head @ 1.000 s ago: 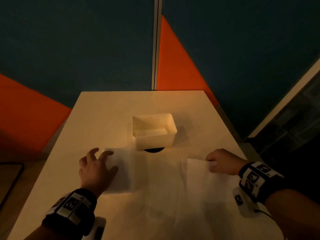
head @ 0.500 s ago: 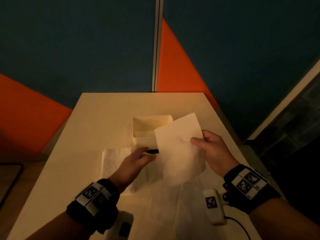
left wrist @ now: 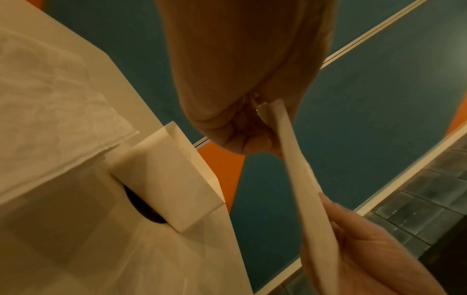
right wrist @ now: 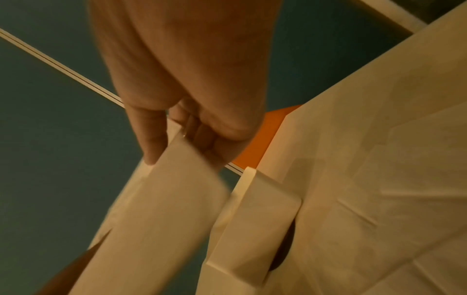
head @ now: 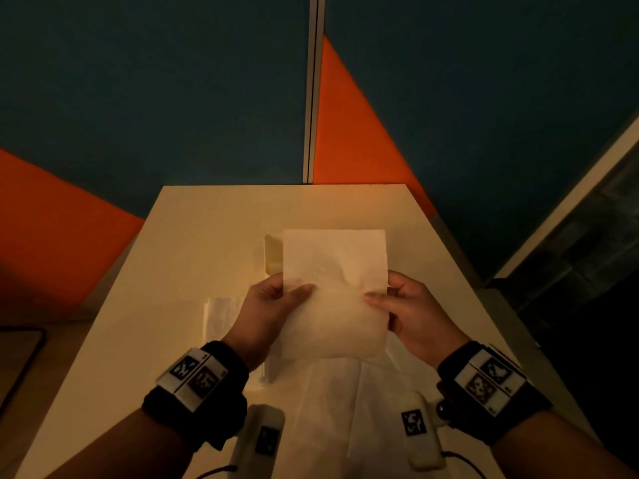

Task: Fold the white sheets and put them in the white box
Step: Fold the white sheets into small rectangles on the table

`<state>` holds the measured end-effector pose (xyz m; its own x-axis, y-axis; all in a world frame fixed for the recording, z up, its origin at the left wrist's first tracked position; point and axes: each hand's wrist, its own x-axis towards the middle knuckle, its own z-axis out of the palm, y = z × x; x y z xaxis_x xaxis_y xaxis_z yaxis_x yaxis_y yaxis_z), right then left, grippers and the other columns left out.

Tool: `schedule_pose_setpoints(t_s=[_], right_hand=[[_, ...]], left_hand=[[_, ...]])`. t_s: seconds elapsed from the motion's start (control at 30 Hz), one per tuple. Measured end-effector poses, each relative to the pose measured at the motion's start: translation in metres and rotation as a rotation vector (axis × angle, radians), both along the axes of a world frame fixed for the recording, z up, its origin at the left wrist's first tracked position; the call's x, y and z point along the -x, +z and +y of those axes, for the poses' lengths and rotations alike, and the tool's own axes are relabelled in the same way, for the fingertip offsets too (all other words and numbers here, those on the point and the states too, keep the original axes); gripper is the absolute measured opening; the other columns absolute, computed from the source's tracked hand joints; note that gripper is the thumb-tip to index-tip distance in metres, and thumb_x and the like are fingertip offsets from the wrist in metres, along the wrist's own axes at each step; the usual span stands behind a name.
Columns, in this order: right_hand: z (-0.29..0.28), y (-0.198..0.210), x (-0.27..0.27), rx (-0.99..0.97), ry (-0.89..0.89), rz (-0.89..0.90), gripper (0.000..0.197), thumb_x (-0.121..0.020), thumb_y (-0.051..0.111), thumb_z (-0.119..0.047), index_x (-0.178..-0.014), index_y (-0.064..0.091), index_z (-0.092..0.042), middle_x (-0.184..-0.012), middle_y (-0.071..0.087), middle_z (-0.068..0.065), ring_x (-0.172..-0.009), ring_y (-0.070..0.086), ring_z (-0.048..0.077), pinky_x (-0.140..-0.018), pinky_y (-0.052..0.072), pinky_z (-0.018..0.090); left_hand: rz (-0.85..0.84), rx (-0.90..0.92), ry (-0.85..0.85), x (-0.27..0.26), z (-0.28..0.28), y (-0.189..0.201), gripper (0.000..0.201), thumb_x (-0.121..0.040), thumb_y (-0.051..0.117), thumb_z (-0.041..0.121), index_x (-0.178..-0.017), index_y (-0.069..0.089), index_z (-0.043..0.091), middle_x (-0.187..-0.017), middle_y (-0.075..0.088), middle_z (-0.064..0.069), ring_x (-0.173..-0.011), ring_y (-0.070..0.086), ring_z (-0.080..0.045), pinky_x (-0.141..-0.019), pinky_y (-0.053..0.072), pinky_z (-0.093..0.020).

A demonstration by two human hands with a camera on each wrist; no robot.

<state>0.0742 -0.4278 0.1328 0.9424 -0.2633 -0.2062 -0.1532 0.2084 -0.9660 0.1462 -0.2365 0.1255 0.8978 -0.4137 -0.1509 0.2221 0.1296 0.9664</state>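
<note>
**Folding a sheet in mid-air above the box**

Holding a white sheet (head: 333,292) up off the table (head: 193,236), the left hand (head: 266,316) is pinching its left edge while the right hand (head: 415,316) is pinching the right edge, thumbs on the near face. The white box (head: 271,252) is sitting just behind, mostly hidden by the sheet. More sheets (head: 221,319) are lying flat below. Thin and limp, the sheet is likely sagging between the pinches, so the edges could meet askew and the fold could come out crooked.
</note>
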Motion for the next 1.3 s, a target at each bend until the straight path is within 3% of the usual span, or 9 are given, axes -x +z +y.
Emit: schedule_pose_setpoints(t_s=[0.3,0.47,0.57,0.67,0.77,0.83,1.03,1.17,1.3], right_hand=[[-0.011,0.000,0.003,-0.010,-0.022,-0.003,0.021,-0.085,0.055,0.006,-0.090,0.069,-0.008,-0.082,0.073,0.001,-0.077,0.069,0.015,-0.070,0.056,0.029],[-0.021,0.012,0.005,0.068,0.055,0.024,0.035,-0.086,0.048,0.009,-0.063,0.067,-0.009,-0.070,0.067,-0.004,-0.063,0.062,0.012,-0.050,0.050,0.022],[-0.020,0.017,0.001,0.166,0.162,0.068,0.036,-0.085,0.051,0.007,-0.058,0.066,-0.013,-0.078,0.063,0.000,-0.072,0.058,0.018,-0.055,0.049,0.027],[-0.010,0.020,-0.004,0.263,0.278,0.071,0.036,-0.083,0.055,0.008,-0.057,0.067,-0.014,-0.080,0.064,0.004,-0.072,0.062,0.015,-0.060,0.051,0.027],[0.001,0.022,-0.009,0.306,0.354,0.033,0.040,-0.081,0.058,0.010,-0.054,0.069,-0.018,-0.065,0.066,-0.002,-0.062,0.061,0.008,-0.057,0.051,0.019],[0.005,0.023,-0.011,0.315,0.384,0.021,0.035,-0.081,0.059,0.009,-0.060,0.070,-0.017,-0.065,0.068,-0.003,-0.063,0.062,0.007,-0.058,0.051,0.019],[-0.008,-0.006,-0.011,0.350,0.181,0.121,0.023,-0.088,0.055,0.000,-0.102,0.064,-0.016,-0.094,0.066,0.011,-0.077,0.060,0.014,-0.063,0.046,0.022],[-0.025,-0.055,-0.006,0.724,0.209,0.351,0.019,-0.078,0.070,-0.006,-0.093,0.063,-0.016,-0.090,0.060,0.002,-0.088,0.057,0.016,-0.075,0.047,0.025],[-0.033,-0.088,0.004,0.950,0.384,0.547,0.035,-0.074,0.074,-0.012,-0.108,0.064,-0.012,-0.103,0.058,0.001,-0.095,0.056,0.016,-0.084,0.047,0.026]], left_hand=[[0.040,0.030,-0.122,-0.006,0.014,0.002,0.019,-0.089,0.055,0.007,-0.097,0.071,0.011,-0.100,0.071,-0.010,-0.092,0.065,-0.026,-0.080,0.055,-0.035],[0.079,0.053,-0.322,-0.011,0.031,0.013,0.030,-0.070,0.055,0.032,-0.082,0.076,0.014,-0.092,0.068,-0.009,-0.074,0.064,-0.020,-0.068,0.055,-0.025],[0.043,-0.011,-0.415,-0.012,0.028,0.015,0.037,-0.061,0.062,0.040,-0.083,0.077,0.014,-0.098,0.070,-0.010,-0.086,0.065,-0.024,-0.082,0.053,-0.032],[0.019,-0.081,-0.482,-0.008,0.019,0.015,0.032,-0.062,0.072,0.034,-0.087,0.077,0.016,-0.108,0.068,-0.015,-0.101,0.059,-0.028,-0.098,0.044,-0.036],[-0.026,-0.156,-0.534,-0.003,0.010,0.015,0.015,-0.076,0.071,0.016,-0.087,0.078,0.022,-0.107,0.070,-0.012,-0.101,0.062,-0.023,-0.096,0.048,-0.034],[-0.051,-0.177,-0.538,-0.002,0.009,0.015,0.022,-0.082,0.065,0.003,-0.088,0.077,0.020,-0.103,0.072,-0.008,-0.098,0.066,-0.018,-0.090,0.052,-0.028],[-0.004,-0.164,-0.215,-0.006,0.026,0.003,0.022,-0.083,0.061,-0.003,-0.092,0.074,0.011,-0.093,0.074,0.000,-0.082,0.068,-0.012,-0.065,0.055,-0.023],[0.034,-0.173,0.056,-0.012,0.047,-0.012,0.022,-0.086,0.056,-0.004,-0.103,0.068,0.003,-0.106,0.067,-0.006,-0.094,0.062,-0.026,-0.086,0.052,-0.047],[0.042,-0.300,0.181,-0.014,0.065,-0.030,0.022,-0.088,0.055,-0.003,-0.096,0.067,0.014,-0.104,0.061,-0.006,-0.096,0.059,-0.031,-0.084,0.051,-0.040]])
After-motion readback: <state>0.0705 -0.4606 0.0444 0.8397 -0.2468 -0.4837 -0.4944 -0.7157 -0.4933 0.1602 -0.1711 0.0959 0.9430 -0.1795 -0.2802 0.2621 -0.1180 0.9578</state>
